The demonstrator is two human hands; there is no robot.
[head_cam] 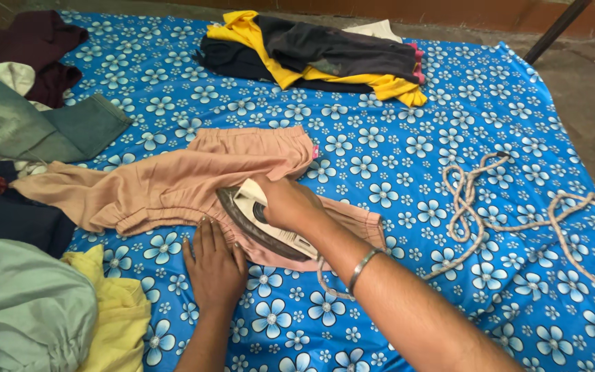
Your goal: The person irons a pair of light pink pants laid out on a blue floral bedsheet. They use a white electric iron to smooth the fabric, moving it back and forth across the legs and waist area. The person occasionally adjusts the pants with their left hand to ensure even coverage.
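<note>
Blue floral sheet (408, 145), right hand (287, 201) gripping iron (259, 220), left hand (213, 265) flat on peach garment (173, 182)

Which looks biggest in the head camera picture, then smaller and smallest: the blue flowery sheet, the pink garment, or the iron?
1. The blue flowery sheet, easily the largest.
2. The pink garment.
3. The iron, smallest, gripped by the right hand.

The right hand (285, 201) covers the iron (259, 222)'s handle, and the forearm hides part of its cord (518, 213). The peach garment (173, 182) slips under clothes at the left edge. Bottom left, a pale green bundle (22, 310) is cut off.
</note>
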